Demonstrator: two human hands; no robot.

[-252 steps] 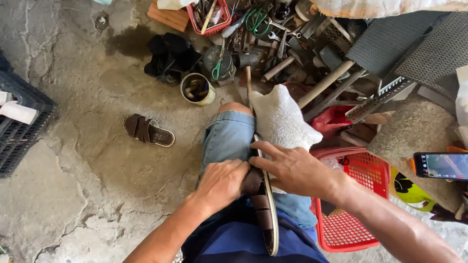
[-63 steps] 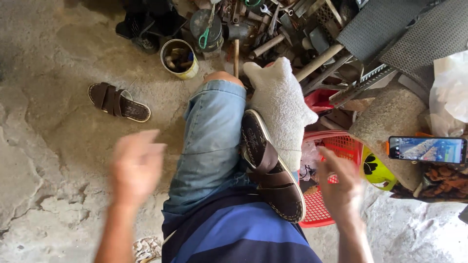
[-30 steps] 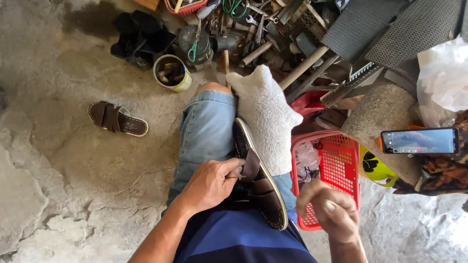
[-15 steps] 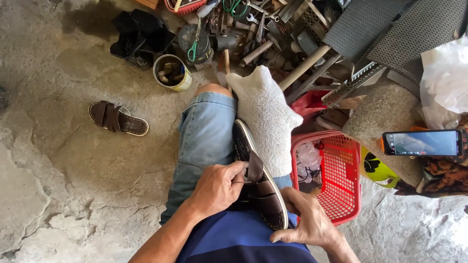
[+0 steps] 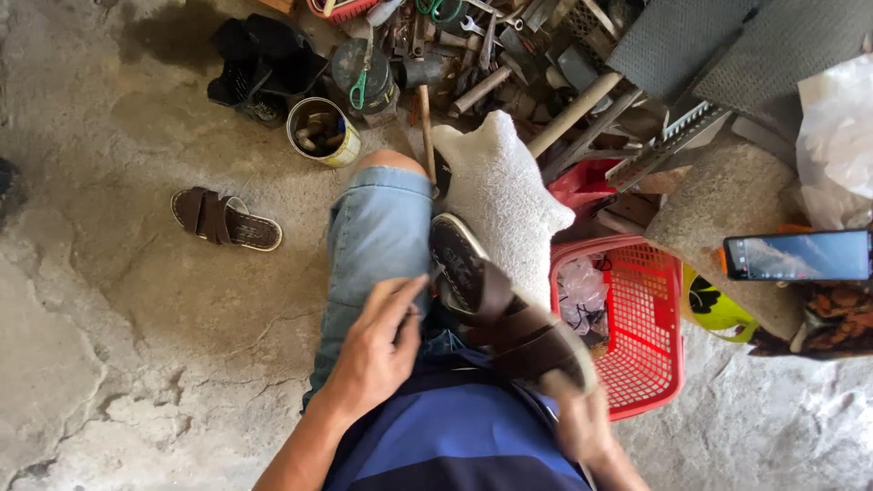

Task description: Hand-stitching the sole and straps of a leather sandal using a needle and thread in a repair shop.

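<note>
A brown strapped sandal (image 5: 509, 305) lies on my lap, its toe pointing away from me over my denim-covered thigh (image 5: 377, 236). My left hand (image 5: 377, 345) rests on the thigh with fingertips against the sandal's left edge near the toe. Blurred at the sandal's heel end, my right hand (image 5: 582, 423) grips it from below. A white towel-like cloth (image 5: 500, 195) covers my other knee, right beside the sandal.
The matching brown sandal (image 5: 225, 219) lies on the concrete floor at left. A red plastic basket (image 5: 637, 318) sits at right, a phone (image 5: 798, 255) beyond it. A tin can (image 5: 321, 133), a hammer (image 5: 426, 127) and several scattered tools lie ahead.
My right hand came back from the basket side and took the sandal's heel. My left hand slid from the straps toward the toe edge. The sandal now lies flatter on my lap.
</note>
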